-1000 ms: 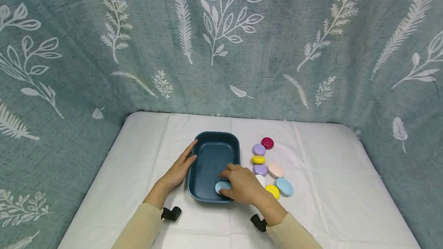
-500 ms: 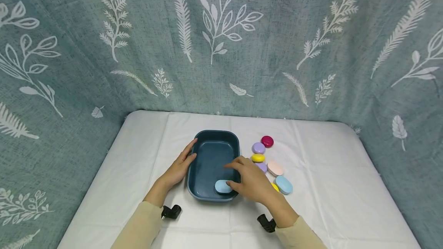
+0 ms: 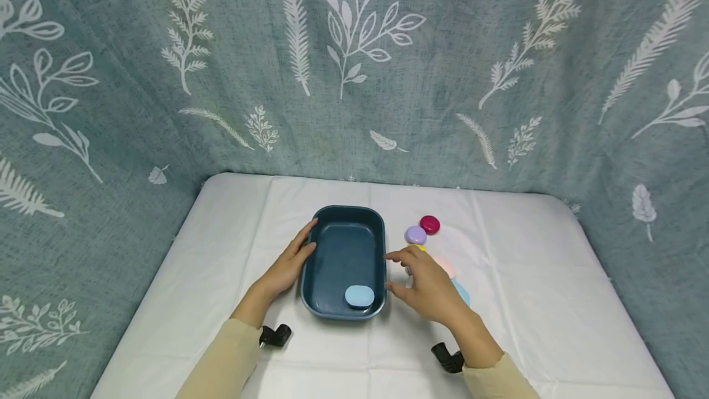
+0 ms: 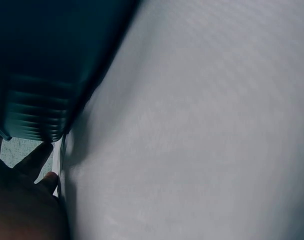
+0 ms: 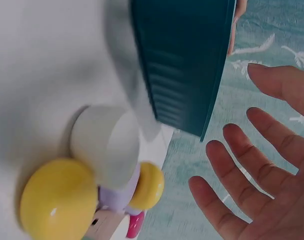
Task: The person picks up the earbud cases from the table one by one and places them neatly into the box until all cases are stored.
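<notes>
A deep blue rectangular tray (image 3: 346, 251) with rounded corners stands on the white-covered table. Inside it, near the front right corner, lies a light blue oval piece (image 3: 360, 295) with a smooth top. My left hand (image 3: 282, 273) rests against the tray's left wall, fingers extended along it. Just right of the tray hovers my right hand (image 3: 426, 288), fingers spread and holding nothing. Beneath and beyond it is a cluster of small rounded pieces, partly hidden by the hand in the head view. The right wrist view shows a white one (image 5: 104, 142) beside a yellow one (image 5: 59, 200).
A crimson piece (image 3: 429, 225) touches a lilac piece (image 3: 415, 234) at the cluster's far end. Another light blue piece (image 3: 461, 291) shows past my right hand. A patterned grey-green curtain (image 3: 354, 140) surrounds the table's back and sides.
My right hand has let go of the light blue oval piece, leaving it in the tray, and has moved right over the rim toward the cluster. The left hand stays on the tray.
</notes>
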The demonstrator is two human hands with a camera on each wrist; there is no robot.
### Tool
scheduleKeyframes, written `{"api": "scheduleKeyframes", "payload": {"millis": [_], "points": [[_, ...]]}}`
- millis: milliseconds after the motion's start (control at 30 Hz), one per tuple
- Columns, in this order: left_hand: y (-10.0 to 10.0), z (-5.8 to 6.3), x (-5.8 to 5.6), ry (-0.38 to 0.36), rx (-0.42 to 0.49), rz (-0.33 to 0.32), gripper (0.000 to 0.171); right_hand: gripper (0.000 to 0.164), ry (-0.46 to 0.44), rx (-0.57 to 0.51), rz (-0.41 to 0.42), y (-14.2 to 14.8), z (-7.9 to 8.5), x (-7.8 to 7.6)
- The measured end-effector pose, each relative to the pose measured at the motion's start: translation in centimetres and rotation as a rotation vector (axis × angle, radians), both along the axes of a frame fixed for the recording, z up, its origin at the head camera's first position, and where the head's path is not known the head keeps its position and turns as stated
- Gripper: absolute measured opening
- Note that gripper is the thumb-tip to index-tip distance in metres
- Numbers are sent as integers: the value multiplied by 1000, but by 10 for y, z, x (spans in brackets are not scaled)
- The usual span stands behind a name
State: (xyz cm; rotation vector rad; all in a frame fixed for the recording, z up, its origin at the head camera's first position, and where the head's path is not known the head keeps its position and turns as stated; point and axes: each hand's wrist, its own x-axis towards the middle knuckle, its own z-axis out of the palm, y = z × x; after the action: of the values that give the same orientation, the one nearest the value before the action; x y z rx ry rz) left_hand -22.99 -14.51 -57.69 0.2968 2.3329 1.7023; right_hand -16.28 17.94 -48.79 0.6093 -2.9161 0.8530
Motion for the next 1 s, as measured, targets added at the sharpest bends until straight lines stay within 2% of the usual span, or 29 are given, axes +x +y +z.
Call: {"api": "scheduleKeyframes", "payload": {"millis": [267, 433, 700, 1000], "points": [[0, 1, -1, -8, -2, 6, 52, 52, -29, 55, -61, 16, -8, 0], [0, 0, 0, -13, -1, 8, 51, 50, -56, 97, -77, 22, -15, 0], [1, 1, 0, -8, 2, 5, 52, 49, -22, 205, -89, 28, -26, 2], [1, 2, 0, -16, -7, 16, 52, 53, -85, 236, -94, 29, -32, 1]]}}
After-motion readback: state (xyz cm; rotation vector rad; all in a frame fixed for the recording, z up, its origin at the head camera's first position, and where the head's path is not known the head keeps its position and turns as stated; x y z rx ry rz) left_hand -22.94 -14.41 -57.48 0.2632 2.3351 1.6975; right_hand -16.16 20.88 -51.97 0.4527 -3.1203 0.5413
